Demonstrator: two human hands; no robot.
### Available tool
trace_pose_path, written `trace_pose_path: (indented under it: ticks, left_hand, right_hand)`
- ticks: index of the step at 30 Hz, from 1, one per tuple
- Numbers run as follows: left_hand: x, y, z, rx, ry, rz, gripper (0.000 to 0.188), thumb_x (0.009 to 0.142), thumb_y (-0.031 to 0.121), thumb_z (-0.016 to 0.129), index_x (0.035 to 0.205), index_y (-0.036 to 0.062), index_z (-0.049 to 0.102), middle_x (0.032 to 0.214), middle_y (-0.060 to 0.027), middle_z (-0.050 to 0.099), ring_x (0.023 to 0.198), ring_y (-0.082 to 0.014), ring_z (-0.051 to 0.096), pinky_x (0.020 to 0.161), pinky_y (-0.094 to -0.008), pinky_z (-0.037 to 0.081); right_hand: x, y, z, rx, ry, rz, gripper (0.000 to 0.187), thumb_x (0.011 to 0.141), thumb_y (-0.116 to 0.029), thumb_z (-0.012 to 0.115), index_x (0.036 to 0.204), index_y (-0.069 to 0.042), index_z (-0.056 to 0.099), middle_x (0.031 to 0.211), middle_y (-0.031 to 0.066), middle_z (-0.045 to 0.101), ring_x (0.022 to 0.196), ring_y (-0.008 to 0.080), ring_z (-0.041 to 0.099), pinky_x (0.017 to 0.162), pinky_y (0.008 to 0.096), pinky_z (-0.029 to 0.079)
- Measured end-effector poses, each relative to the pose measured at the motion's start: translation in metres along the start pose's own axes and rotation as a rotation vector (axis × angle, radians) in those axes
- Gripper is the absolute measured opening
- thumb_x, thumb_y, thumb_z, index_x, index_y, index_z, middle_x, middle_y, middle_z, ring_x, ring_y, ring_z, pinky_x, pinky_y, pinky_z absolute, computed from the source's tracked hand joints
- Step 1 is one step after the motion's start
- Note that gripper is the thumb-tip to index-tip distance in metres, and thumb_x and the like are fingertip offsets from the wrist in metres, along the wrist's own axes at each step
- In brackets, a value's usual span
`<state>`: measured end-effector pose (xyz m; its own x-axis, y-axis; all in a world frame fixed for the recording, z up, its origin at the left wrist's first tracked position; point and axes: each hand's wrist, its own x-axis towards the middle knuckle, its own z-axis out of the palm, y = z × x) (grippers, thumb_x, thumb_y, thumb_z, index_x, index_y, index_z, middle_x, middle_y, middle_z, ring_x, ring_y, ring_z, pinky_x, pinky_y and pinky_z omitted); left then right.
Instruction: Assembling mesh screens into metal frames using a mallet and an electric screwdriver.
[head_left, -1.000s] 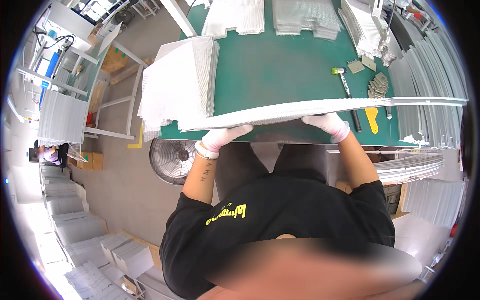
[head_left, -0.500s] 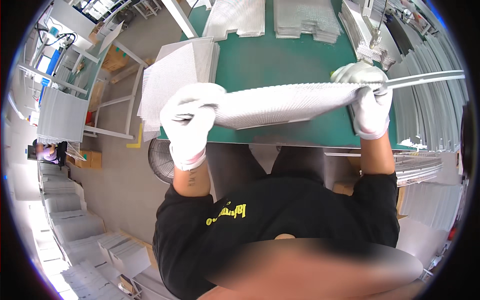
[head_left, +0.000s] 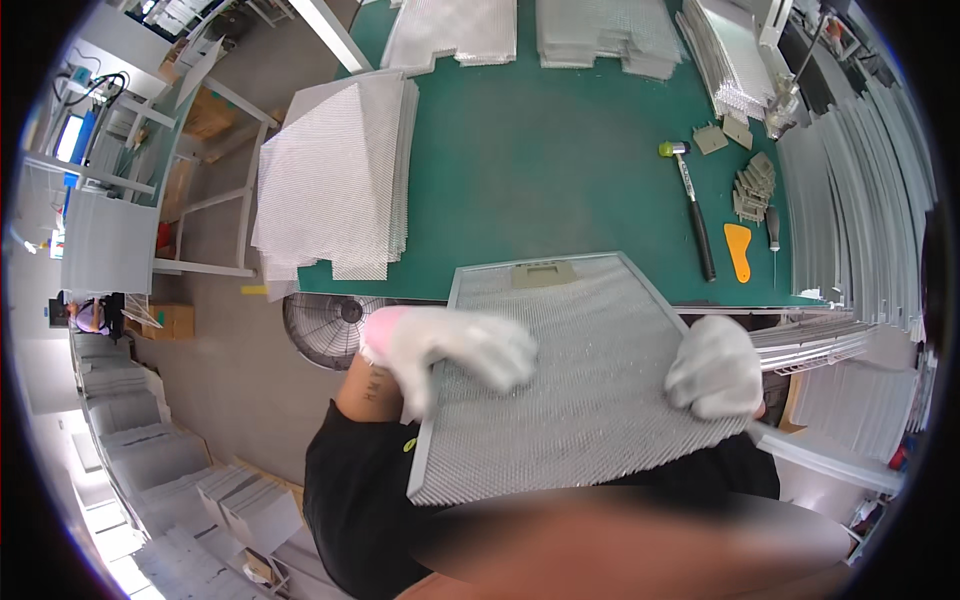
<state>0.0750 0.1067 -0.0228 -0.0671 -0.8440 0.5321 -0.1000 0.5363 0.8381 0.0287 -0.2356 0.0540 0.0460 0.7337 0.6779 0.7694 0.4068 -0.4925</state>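
A mesh filter panel (head_left: 570,400) lies tilted in front of me, its far edge on the table edge and its near end over my lap. Metal framing runs along its left, far and right sides; a beige latch plate (head_left: 543,274) sits in the far edge. My left hand (head_left: 465,350), white-gloved and slightly blurred, is open over the panel's left part, fingers stretched across the mesh and thumb by the left edge. My right hand (head_left: 715,368), also gloved, is closed on the right edge. A pale frame strip (head_left: 825,460) sticks out to the right below it.
On the green table (head_left: 520,160) lie a mallet (head_left: 690,200), a yellow scraper (head_left: 738,252), a screwdriver (head_left: 773,230) and several beige plates (head_left: 754,188). Mesh sheets (head_left: 335,180) are stacked at left, more at the back. Frame strips (head_left: 850,200) stand at right; a fan (head_left: 335,325) is below.
The panel has come down from above the table toward my lap and now shows its broad face. My left hand has let go of its edge and opened over the mesh; tools at right are uncovered.
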Motion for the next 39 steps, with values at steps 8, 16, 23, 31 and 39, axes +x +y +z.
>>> trace_pose_path:
  ticks: [8,16,23,31,39]
  left_hand:
    - [-0.004,-0.04,0.002,0.731,0.152,-1.026,0.076,0.098,0.053,0.046,0.142,-0.009,0.045,0.154,-0.027,0.038,0.145,-0.0398,0.033,0.123,-0.0434,0.021]
    - [0.018,-0.022,-0.011,0.714,0.146,-0.996,0.055,0.095,0.04,0.054,0.124,-0.0064,0.062,0.134,-0.0182,0.061,0.124,-0.0332,0.055,0.112,-0.041,0.035]
    - [0.011,0.056,-0.007,0.374,0.525,0.298,0.055,0.1,0.045,0.051,0.111,-0.0075,0.064,0.093,-0.0245,0.068,0.092,-0.0429,0.068,0.085,-0.0549,0.052]
    - [0.035,0.035,-0.041,1.011,1.68,0.153,0.02,0.09,0.008,0.073,0.082,0.0046,0.055,0.08,-0.0013,0.061,0.073,-0.0068,0.055,0.07,-0.0236,0.046]
    - [0.031,0.033,-0.067,0.967,1.699,0.025,0.031,0.093,0.008,0.072,0.076,0.0092,0.045,0.076,0.0043,0.052,0.067,-0.0034,0.039,0.06,-0.0209,0.034]
  right_hand:
    - [-0.008,-0.01,0.034,-0.107,0.174,0.029,0.02,0.057,-0.014,0.06,0.052,-0.009,0.042,0.071,0.0079,0.06,0.055,0.0146,0.06,0.04,0.0256,0.036]
    - [0.0,-0.009,0.008,-0.105,0.078,0.035,0.02,0.052,-0.02,0.058,0.052,-0.009,0.041,0.071,0.0098,0.06,0.052,0.0147,0.057,0.038,0.0268,0.034]
    - [0.015,0.036,0.019,-0.281,0.888,0.245,0.04,0.092,-0.03,0.069,0.065,-0.006,0.052,0.067,0.0082,0.06,0.061,0.0215,0.062,0.051,0.0323,0.045]
    - [-0.068,0.14,0.089,-0.617,0.965,0.887,0.138,0.06,-0.022,0.096,0.153,0.009,-0.001,0.153,0.0298,0.03,0.142,0.037,0.036,0.117,0.0414,0.03]
    - [-0.063,0.142,0.103,-0.577,0.909,1.234,0.143,0.059,-0.024,0.096,0.153,0.011,-0.006,0.152,0.0358,0.031,0.141,0.0384,0.04,0.115,0.0383,0.035]
